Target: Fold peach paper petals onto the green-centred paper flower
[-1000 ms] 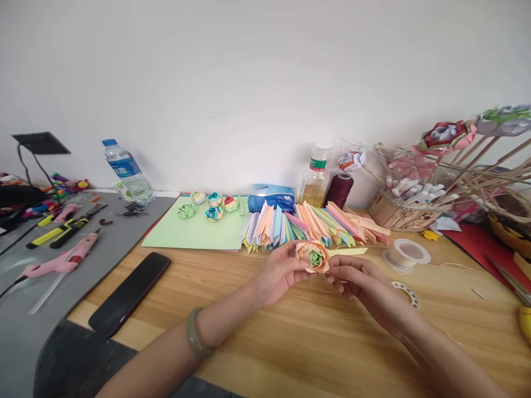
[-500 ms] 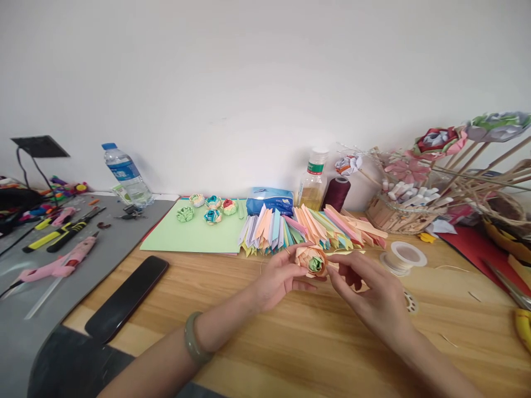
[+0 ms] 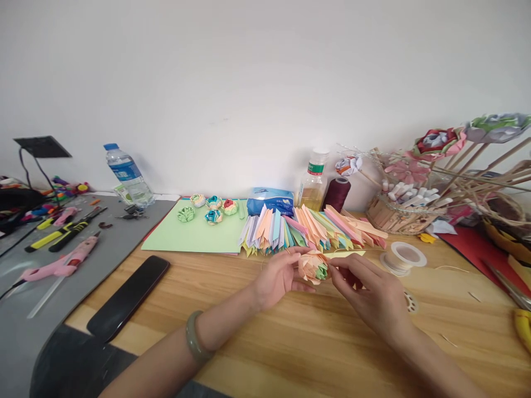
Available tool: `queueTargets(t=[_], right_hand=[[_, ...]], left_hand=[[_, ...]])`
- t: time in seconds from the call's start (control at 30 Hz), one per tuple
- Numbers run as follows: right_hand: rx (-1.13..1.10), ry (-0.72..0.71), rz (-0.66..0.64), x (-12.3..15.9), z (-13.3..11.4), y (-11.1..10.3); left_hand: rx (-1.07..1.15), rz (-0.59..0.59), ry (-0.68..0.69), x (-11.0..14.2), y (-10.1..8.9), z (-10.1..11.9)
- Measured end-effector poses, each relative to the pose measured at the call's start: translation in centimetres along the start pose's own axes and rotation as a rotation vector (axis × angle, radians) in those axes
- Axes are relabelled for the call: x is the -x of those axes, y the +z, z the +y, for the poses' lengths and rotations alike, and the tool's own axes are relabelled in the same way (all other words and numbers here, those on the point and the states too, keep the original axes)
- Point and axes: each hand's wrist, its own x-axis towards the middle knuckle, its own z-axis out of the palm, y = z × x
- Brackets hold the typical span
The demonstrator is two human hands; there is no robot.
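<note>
A peach paper flower (image 3: 311, 268) with a green centre is held up over the wooden table, its centre tilted toward the right. My left hand (image 3: 274, 282) grips it from the left side, some of the fingers hidden behind it. At the flower's right edge, the thumb and fingertips of my right hand (image 3: 371, 287) are pinched together against the petals. Just behind both hands lie bundles of folded paper strips (image 3: 271, 232) in several pastel colours.
Several finished paper flowers (image 3: 213, 216) sit on green paper (image 3: 166, 237). A phone (image 3: 128, 298) and pink glue gun (image 3: 62, 265) lie left. Wire spool (image 3: 403, 258), scissors (image 3: 508, 287) and a basket of sticks (image 3: 394, 213) are right. A bottle (image 3: 314, 179) and thread cone (image 3: 336, 193) stand behind.
The flower has turned in my hands: its green centre faced me more and now points to the right, showing more peach outer petals. The left fingers have shifted slightly on it.
</note>
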Motion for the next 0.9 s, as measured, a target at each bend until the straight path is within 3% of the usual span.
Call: queueTargets(t=[0.23,0.9], right_hand=[[-0.006,0.008,-0.035,0.08,0.04,0.13],[0.021,-0.028,-0.051,0.52,-0.04,0.15]], left_hand=[[-0.158,0.09,0.013,0.14,0.2,-0.23],[-0.03,0.006,0.033,-0.11,-0.09,-0.47]])
